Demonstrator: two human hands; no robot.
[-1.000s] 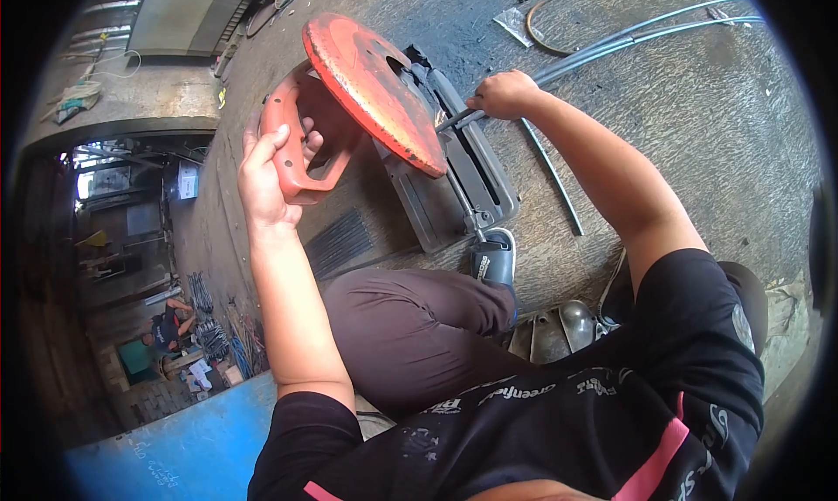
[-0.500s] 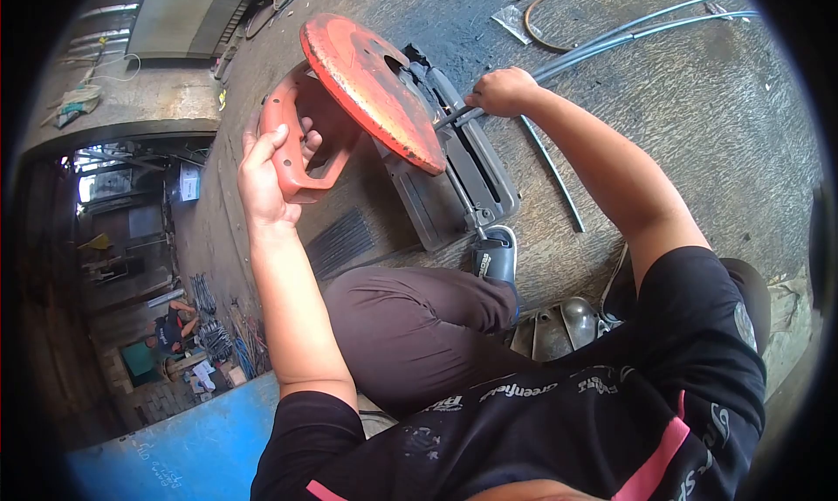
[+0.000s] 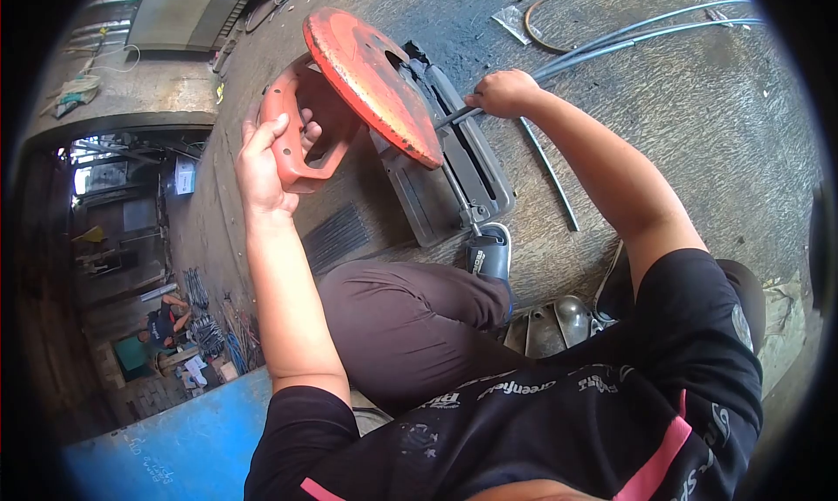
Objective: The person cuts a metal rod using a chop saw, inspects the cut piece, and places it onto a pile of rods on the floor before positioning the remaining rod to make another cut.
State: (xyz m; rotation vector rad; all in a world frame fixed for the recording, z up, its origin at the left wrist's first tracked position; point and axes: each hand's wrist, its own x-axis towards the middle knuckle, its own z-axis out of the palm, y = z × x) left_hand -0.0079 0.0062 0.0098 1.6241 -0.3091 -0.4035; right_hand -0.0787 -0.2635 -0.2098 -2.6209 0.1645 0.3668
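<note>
My left hand (image 3: 269,161) is wrapped round the red D-shaped handle (image 3: 286,126) of a chop saw. The saw's worn red disc guard (image 3: 371,86) tilts over its grey metal base (image 3: 449,174). My right hand (image 3: 506,93) is closed round a bundle of thin metal rods (image 3: 594,51) that passes across the base under the guard's edge. The blade and the rod ends lie hidden behind the guard.
Cut rods (image 3: 336,237) lie side by side left of the base, and one loose rod (image 3: 550,174) rests on its right. My shoe (image 3: 489,257) is close to the base. Another person (image 3: 163,322) sits at far left beside metal bundles.
The view has shifted slightly. Both hands keep their grip, and the saw and rods stay in nearly the same position.
</note>
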